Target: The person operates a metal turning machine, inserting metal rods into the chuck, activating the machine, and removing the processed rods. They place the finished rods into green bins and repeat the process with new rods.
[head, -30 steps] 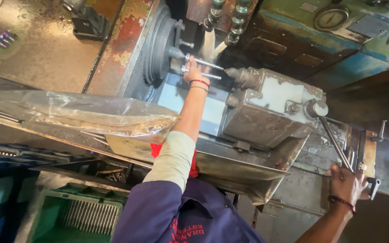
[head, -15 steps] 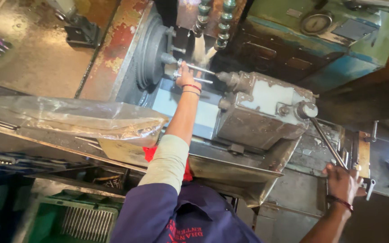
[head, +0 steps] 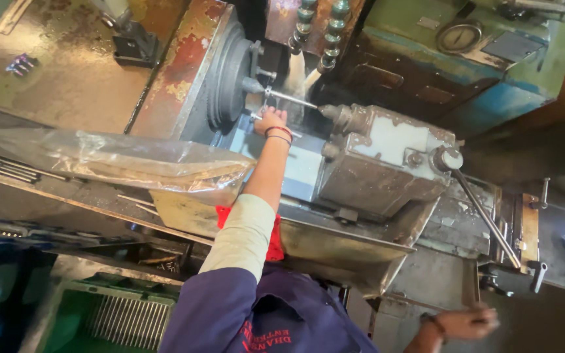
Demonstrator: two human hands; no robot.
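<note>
Head view, left hand [head: 271, 120] fingers closed on one thin metal rod [head: 290, 98], right hand [head: 469, 323] blurred, grip unclear

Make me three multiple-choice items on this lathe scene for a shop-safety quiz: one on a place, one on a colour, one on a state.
1. Where is the left hand?
A. at the thin metal rod by the chuck
B. on the green crate
C. on the plastic sheet

2. What colour is the cloth tucked under the left forearm?
A. yellow
B. red
C. white

3. How does the right hand stand against the long lever?
A. gripping its middle
B. pressing its top knob
C. below it, apart from it

Answers: 1 A, the fingers reach the rod beside the chuck. 2 B, red shows beside the sleeve. 3 C, a gap separates the blurred hand and the lever.
</note>
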